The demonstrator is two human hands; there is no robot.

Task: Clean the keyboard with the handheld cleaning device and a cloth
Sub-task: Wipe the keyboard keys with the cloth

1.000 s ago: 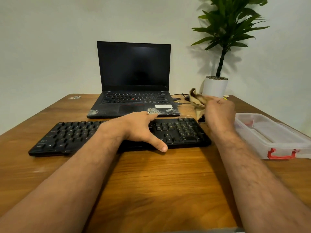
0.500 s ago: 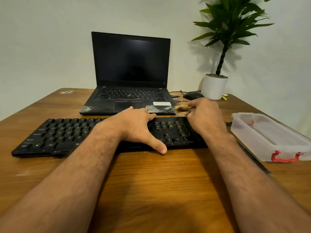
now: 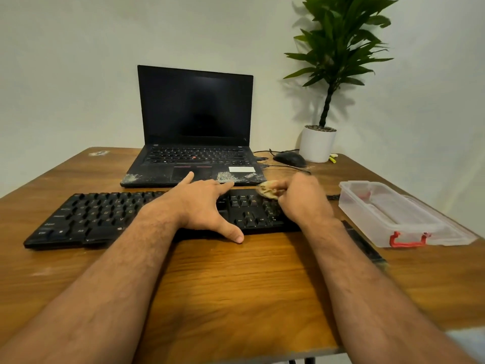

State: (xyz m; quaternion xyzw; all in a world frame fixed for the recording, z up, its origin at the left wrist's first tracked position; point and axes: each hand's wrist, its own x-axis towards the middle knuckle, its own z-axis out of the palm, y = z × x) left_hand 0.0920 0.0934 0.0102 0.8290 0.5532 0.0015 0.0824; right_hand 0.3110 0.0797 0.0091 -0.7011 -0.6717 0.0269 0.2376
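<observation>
The keyboard is laid just before the laptop. It is steadied by the left hand, flat with fingers spread. A small cloth is pinched by the right hand at the keyboard's far right corner. Wiping seems only begun; most keys are left to do.

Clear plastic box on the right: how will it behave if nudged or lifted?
The plastic box looks thin-walled and nearly empty, so it is probably light and would slide easily on the smooth wooden table. Its low, wide shape makes tipping unlikely. The walls may flex if squeezed, and the red latch may hold the lid shut.
</observation>
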